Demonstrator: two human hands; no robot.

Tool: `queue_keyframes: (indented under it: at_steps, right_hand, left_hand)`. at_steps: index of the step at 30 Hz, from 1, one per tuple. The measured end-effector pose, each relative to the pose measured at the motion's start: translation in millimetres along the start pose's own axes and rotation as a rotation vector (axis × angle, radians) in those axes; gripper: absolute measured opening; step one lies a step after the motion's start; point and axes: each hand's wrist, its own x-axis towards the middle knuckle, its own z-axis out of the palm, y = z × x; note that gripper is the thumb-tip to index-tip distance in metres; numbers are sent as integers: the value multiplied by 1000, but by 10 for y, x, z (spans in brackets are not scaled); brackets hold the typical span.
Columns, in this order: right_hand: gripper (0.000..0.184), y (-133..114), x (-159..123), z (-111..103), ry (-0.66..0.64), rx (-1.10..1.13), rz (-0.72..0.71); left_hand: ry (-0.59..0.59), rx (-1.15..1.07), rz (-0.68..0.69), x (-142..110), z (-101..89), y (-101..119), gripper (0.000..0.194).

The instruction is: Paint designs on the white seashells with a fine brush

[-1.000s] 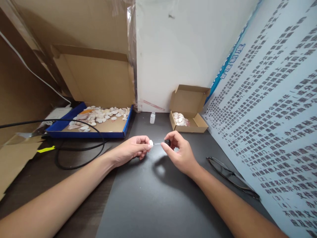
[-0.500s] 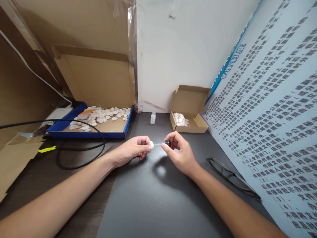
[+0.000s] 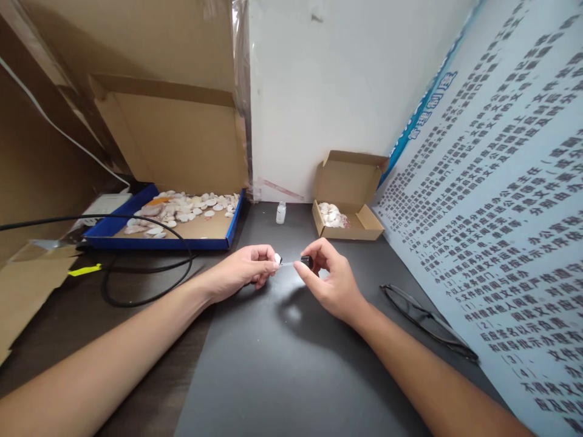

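White shell [image 3: 277, 258] beside black-capped applicator [image 3: 306, 261]

- Dark desk [image 3: 152, 400]
- Bottle [image 3: 281, 213], upright
- Gray mat [image 3: 273, 376], under the bottle
- Tray [image 3: 157, 244], left of the bottle
- Box [image 3: 350, 232], right of the bottle
- Glasses [image 3: 426, 314], nearer and right of the bottle

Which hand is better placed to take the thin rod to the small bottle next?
Right, most likely: the right hand holds the black cap and thin rod, while the left hand pinches a small white piece. The small bottle stands upright beyond both hands, so reach hardly separates them.
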Motion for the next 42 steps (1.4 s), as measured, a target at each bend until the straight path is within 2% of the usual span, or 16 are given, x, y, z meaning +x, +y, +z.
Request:
queue_keyframes:
  at_steps: [9,16,21,30,36,42]
  right_hand:
    - [40,24,19,-33,86,-21,12]
    - [46,98,49,-9,55,68,105]
    - [44,96,65,-21,122,7,90]
    - [48,82,32,-4,57,169,75]
    - [44,100,44,6,142,56,60]
    - [47,81,29,-20,129,138,47]
  left_hand:
    - [-20,-29,-24,2,-20,2,28]
    - [-54,-69,-35,-7,-34,2,25]
    - [-52,-72,-26,-10,-26,5,27]
    - [-13,-108,10,-13,-17,13,26]
    - [8,-147,30,-24,0,35,27]
    - [-10,-186,27,-24,-25,24,24]
